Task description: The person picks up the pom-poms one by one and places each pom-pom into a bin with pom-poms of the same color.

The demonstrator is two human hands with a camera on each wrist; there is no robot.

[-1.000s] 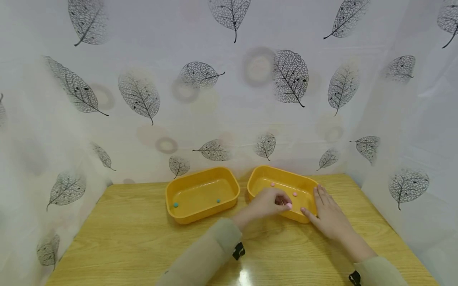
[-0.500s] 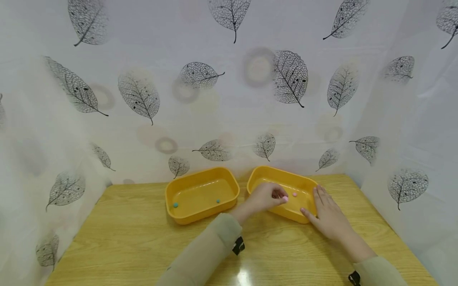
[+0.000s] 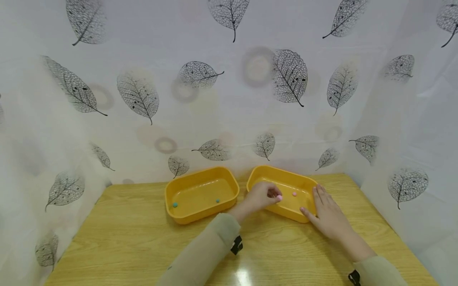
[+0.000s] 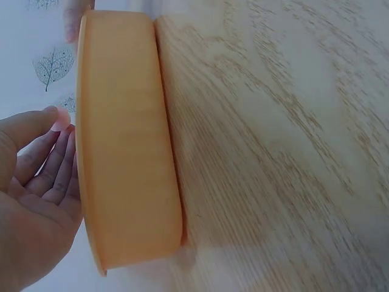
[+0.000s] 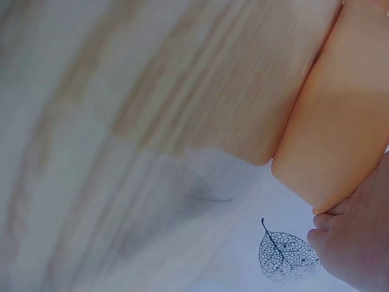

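My left hand [image 3: 260, 196] pinches a small pink ball [image 3: 279, 198] between thumb and fingertips, above the right-hand yellow tray [image 3: 291, 215]. In the left wrist view the same pink ball [image 4: 61, 119] shows between the fingertips, beside the tray's rim. A second pink ball [image 3: 294, 194] lies on the tray floor, to the right of that hand. My right hand [image 3: 330, 216] rests against the right end of this tray, fingers extended along the end and thumb at the front rim. Part of the tray's left side is hidden behind my left hand.
Another yellow tray [image 3: 205, 213] stands to the left, holding a teal ball [image 3: 175, 205] near its left end and a smaller teal ball [image 3: 217, 200] toward the right. Both trays sit on a wood-grain table [image 3: 136, 234], before a leaf-patterned curtain [image 3: 229, 111].
My left hand has moved left over the tray with the pink ball pinched in it. It now covers where another pink ball showed a second ago. My right hand stays in place.
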